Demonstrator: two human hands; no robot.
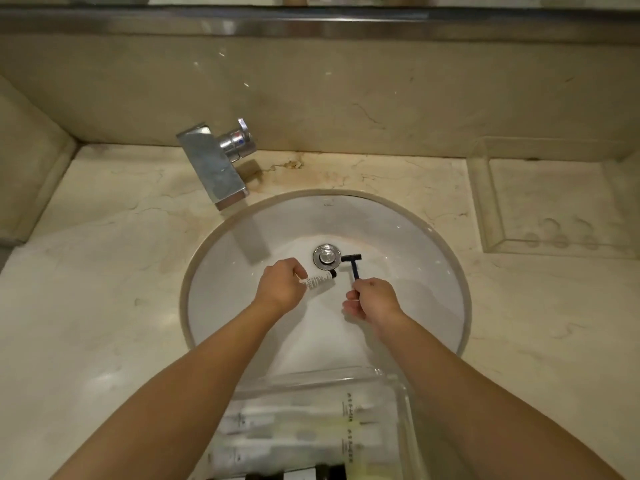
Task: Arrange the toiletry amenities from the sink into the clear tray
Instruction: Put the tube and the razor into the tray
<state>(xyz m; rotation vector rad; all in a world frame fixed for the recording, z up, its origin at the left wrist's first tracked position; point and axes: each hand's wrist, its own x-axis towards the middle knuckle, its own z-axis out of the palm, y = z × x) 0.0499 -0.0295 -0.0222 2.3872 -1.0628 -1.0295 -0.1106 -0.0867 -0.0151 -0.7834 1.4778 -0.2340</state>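
- Down in the sink [429,306] basin, near the drain [326,257]: both your hands are on pickups at once, so this is the grab step.
- Left hand [277,287]: fingers curled round the tail end of a small white tube [319,280] w/ dark cap; cap end pts toward the drain, tube looks barely off the porcelain, can't tell if it's lifted.
- Right hand [374,299]: thumb + forefinger pinch the bottom of the black razor [354,265] handle; head sits just beside the drain on its right. Other fingers loosely curled, holding nothing that I can see.
- Clear tray [401,403] nearest you sits at the front edge of the sink, between your forearms; already has several white tubes/packets laid in rows, dark items at the bottom edge (blurred, can't ID).
- Second clear tray [485,202] on the counter far right looks unfilled; which one is the target I can't say, near one seems likelier given contents.
- Progress: judging by what's left in the basin, these look like the last 2 items.
- Next: lift both clear, pull back toward you, lay tube parallel w/ the rows, razor in a free slot.
- Watch: razor grip is low on the handle, head may swing; keep blade side off your left wrist.
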